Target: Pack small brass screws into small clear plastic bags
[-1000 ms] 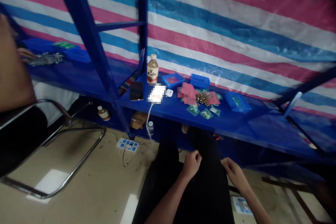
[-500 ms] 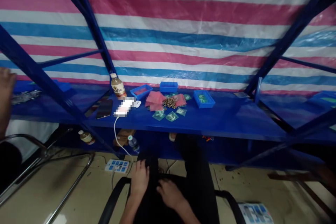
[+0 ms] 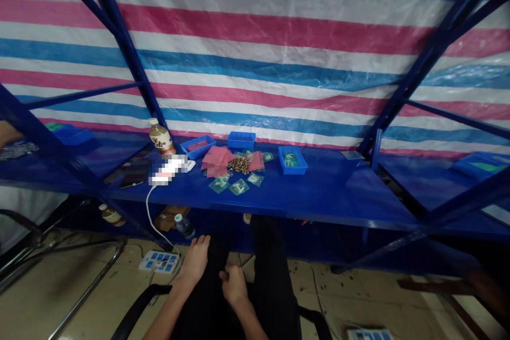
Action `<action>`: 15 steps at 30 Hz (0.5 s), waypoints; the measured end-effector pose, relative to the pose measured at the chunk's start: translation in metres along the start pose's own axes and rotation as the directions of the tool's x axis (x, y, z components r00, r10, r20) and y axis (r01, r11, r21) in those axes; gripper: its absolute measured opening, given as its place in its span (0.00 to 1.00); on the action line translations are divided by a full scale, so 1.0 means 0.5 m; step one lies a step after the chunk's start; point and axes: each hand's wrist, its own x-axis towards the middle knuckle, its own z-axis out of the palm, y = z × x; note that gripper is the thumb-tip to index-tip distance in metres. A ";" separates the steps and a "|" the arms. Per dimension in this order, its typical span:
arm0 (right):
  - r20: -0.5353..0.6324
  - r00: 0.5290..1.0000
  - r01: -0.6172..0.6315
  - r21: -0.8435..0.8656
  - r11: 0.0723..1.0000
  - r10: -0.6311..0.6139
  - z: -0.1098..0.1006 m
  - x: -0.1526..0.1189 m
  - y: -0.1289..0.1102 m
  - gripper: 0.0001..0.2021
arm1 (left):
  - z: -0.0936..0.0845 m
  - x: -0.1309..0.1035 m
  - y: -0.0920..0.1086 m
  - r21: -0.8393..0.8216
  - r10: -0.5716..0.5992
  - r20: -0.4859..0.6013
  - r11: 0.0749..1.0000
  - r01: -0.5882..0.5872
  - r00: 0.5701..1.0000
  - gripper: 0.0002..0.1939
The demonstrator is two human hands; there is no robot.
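My left hand (image 3: 196, 257) lies on my left thigh (image 3: 218, 255), fingers stretched toward the knee, holding nothing. Between my thighs, my right hand (image 3: 234, 282) is loosely curled, with nothing visible in it. Both hands are below the front edge of the blue table (image 3: 319, 199), apart from everything on it. On the table is a heap of small brass-coloured parts (image 3: 239, 165). Pink bags (image 3: 217, 159) lie to its left and a pink bag (image 3: 255, 161) to its right. Small clear-green packets (image 3: 239, 187) with white pieces lie in front.
Blue trays (image 3: 292, 170) stand around the heap. A drink bottle (image 3: 160, 138), a dark tablet-like device (image 3: 134, 174) and a pixelated item with a white cable (image 3: 148, 207) are at left. Below are a water bottle (image 3: 185, 227) and a power strip (image 3: 159, 262). Blue frame posts (image 3: 127, 53) flank the table.
The view has turned slightly right and up, so the table items appear further left and lower. My right hand's fingers are more curled than before. My left hand still rests on the thigh.
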 end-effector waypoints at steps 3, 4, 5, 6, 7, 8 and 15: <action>-0.142 0.967 -0.215 -0.007 0.977 0.212 -0.031 -0.010 -0.010 0.14 | -0.013 -0.015 0.009 0.009 -0.020 -0.014 1.000 0.020 1.000 0.21; -0.162 0.959 -0.232 0.013 0.973 0.231 -0.051 -0.011 -0.013 0.14 | -0.025 -0.025 0.010 0.013 -0.024 -0.011 1.000 0.025 1.000 0.20; -0.164 0.961 -0.220 0.041 0.975 0.223 -0.076 -0.012 -0.015 0.14 | -0.040 -0.039 0.010 0.017 -0.018 -0.006 1.000 0.018 1.000 0.20; -0.168 0.965 -0.191 0.071 0.979 0.201 -0.104 -0.012 -0.017 0.14 | -0.059 -0.054 0.008 0.025 -0.006 -0.004 1.000 0.006 1.000 0.19; -0.133 0.977 -0.154 0.119 0.981 0.169 -0.134 -0.011 -0.017 0.13 | -0.080 -0.071 0.005 0.038 0.010 -0.008 0.999 -0.009 1.000 0.19; -0.105 0.983 -0.132 0.167 0.977 0.151 -0.165 -0.011 -0.016 0.13 | -0.102 -0.089 -0.002 0.058 0.021 -0.024 0.998 -0.019 0.999 0.18; -0.335 0.919 -0.157 0.170 0.973 0.207 -0.323 -0.048 0.013 0.17 | -0.138 -0.188 -0.137 0.138 -0.241 -0.164 0.954 0.264 0.956 0.19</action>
